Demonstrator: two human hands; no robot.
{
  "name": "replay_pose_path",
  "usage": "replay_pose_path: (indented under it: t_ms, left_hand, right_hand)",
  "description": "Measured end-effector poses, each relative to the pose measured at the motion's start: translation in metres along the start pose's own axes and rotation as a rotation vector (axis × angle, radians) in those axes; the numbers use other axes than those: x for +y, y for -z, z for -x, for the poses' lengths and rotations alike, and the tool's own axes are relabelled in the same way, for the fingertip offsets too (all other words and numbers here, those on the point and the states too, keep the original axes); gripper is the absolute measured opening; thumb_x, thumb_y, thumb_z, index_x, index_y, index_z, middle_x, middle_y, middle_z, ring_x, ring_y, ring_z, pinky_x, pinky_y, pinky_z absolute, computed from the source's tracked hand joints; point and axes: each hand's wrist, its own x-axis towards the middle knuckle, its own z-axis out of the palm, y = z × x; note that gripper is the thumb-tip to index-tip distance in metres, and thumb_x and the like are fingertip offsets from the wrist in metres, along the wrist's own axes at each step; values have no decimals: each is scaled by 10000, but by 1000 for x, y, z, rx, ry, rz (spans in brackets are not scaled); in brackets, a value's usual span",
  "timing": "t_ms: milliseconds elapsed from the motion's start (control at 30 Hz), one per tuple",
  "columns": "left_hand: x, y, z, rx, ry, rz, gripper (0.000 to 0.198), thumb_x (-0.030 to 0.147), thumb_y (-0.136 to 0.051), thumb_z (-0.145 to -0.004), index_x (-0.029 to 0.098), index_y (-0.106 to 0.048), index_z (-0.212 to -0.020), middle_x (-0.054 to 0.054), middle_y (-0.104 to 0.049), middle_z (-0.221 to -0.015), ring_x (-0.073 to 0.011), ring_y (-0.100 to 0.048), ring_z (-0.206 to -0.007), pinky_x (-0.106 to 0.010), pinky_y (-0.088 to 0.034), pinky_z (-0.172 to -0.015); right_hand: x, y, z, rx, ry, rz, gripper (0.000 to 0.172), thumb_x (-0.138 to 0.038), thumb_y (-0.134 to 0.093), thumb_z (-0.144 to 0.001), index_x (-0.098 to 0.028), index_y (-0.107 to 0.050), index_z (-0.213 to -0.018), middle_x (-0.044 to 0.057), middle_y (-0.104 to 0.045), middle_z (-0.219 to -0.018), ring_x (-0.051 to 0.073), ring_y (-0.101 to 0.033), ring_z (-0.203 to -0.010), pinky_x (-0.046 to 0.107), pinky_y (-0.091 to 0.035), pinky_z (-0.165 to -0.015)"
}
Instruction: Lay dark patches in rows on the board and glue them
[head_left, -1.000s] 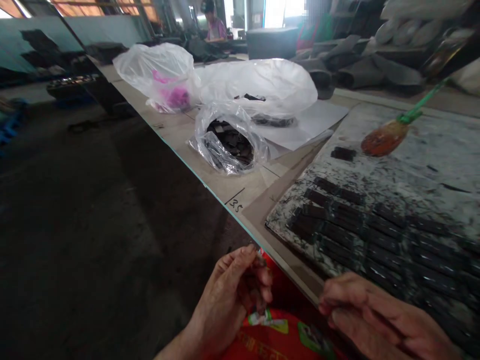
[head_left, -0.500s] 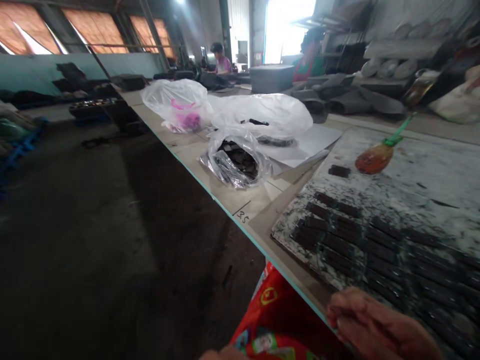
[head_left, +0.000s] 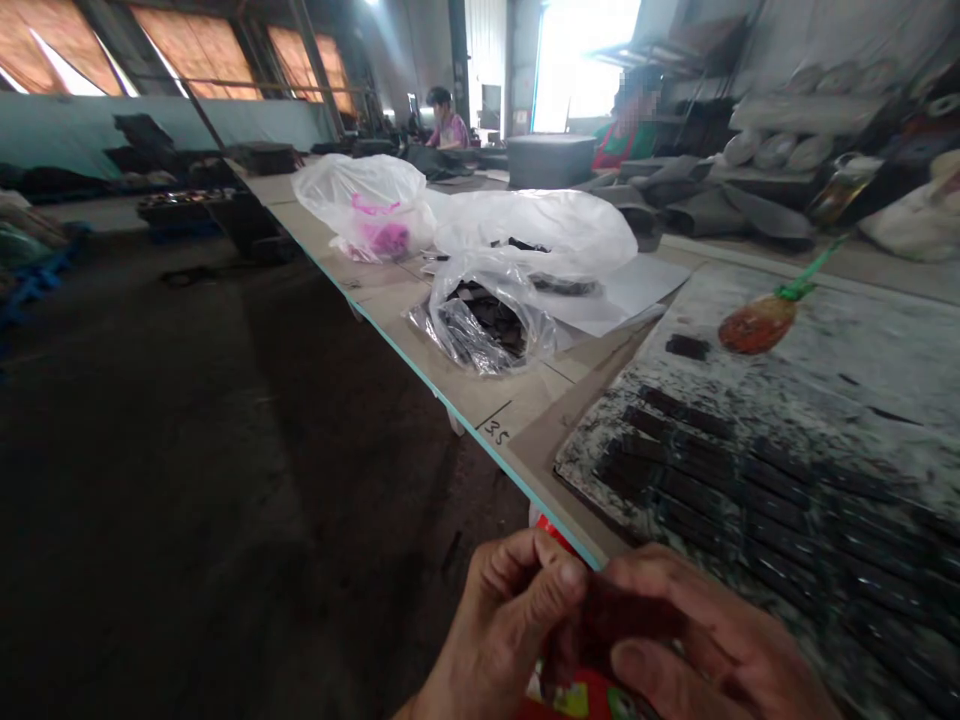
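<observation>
My left hand (head_left: 504,615) and my right hand (head_left: 701,625) meet low in the view, just off the table's front edge. Between them is a thin dark brown-black piece (head_left: 628,612), pinched by the left thumb and fingers at one end and by the right hand at the other. Its exact kind is blurred. To the right, a smeared white board (head_left: 817,375) carries rows of similar dark rectangular pieces (head_left: 690,490). Beneath the hands, bright red printed material (head_left: 551,530) is partly hidden.
An open clear bag of dark pieces (head_left: 487,325) sits on the table (head_left: 442,350), with white plastic bags (head_left: 544,225) behind it. On the board lies an orange-brown bulb-shaped object with a green top (head_left: 757,325). Two people (head_left: 448,128) are farther back.
My left hand has risen from the bottom edge to meet the right hand. The right hand has shifted slightly left, and the dark piece now shows between them.
</observation>
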Motion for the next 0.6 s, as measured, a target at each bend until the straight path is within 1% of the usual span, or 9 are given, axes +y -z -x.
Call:
replay_pose_path:
  t_ms: [67, 133, 233, 333, 400, 467, 533, 600]
  left_hand:
    - [-8, 0, -13, 60, -22, 15, 418, 517, -709, -716, 138, -588, -586, 23, -521, -417, -59, -433, -333, -167, -332, -362]
    - [-13, 3, -19, 101, -3, 44, 415, 528, -667, -748, 136, -613, -621, 10, -560, -461, -88, -498, -374, -185, -393, -396]
    - [-14, 5, -18, 76, 53, 92, 424, 536, -649, -760, 116, -661, -708, -26, -620, -569, -109, -557, -468, -200, -441, -459]
    - [-10, 4, -16, 39, 83, 126, 442, 522, -586, -816, 92, -689, -809, -87, -676, -757, -152, -626, -657, -227, -487, -589]
    - [-7, 2, -15, 14, 111, 177, 440, 483, -501, -881, 85, -690, -872, -117, -689, -860, -181, -644, -775, -261, -499, -699]
    - [-5, 1, -15, -16, 140, 268, 438, 436, -421, -930, 89, -686, -904, -129, -695, -920, -194, -648, -846, -292, -488, -786]
    - [-4, 1, -16, -16, 135, 353, 440, 421, -381, -949, 102, -684, -915, -122, -699, -955, -199, -648, -890, -305, -476, -830]
    - [-4, 2, -16, 5, 120, 404, 445, 432, -371, -952, 113, -680, -931, -115, -699, -985, -208, -645, -932, -311, -467, -851]
  right_hand:
    - [2, -5, -7, 23, -10, 79, 189, -326, -649, -807, -280, -660, -990, 19, -691, -911, 164, -684, -780, 240, -557, -700]
    - [7, -7, -11, 50, -12, 104, 180, -296, -623, -831, -249, -651, -1002, 27, -685, -953, 159, -683, -823, 244, -556, -738]
    - [13, -5, -11, 88, -7, 137, 211, -297, -593, -846, -222, -655, -1034, 45, -685, -1021, 171, -677, -906, 264, -555, -788]
    - [15, -1, -9, 144, 17, 216, 244, -264, -591, -832, -210, -658, -1060, 52, -689, -1041, 172, -663, -947, 279, -537, -837]
    - [14, 1, -8, 185, 36, 278, 275, -246, -604, -814, -210, -655, -1082, 55, -683, -1079, 178, -643, -994, 294, -511, -886]
    - [13, 3, -5, 217, 42, 327, 300, -250, -612, -809, -213, -646, -1105, 60, -675, -1117, 188, -628, -1026, 313, -494, -916]
    - [13, 3, -1, 241, 32, 359, 275, -276, -593, -831, -213, -645, -1094, 61, -684, -1096, 188, -639, -1000, 311, -504, -898]
    - [13, 4, 3, 249, 19, 378, 219, -305, -559, -861, -210, -660, -1030, 54, -706, -1018, 173, -669, -907, 278, -530, -831]
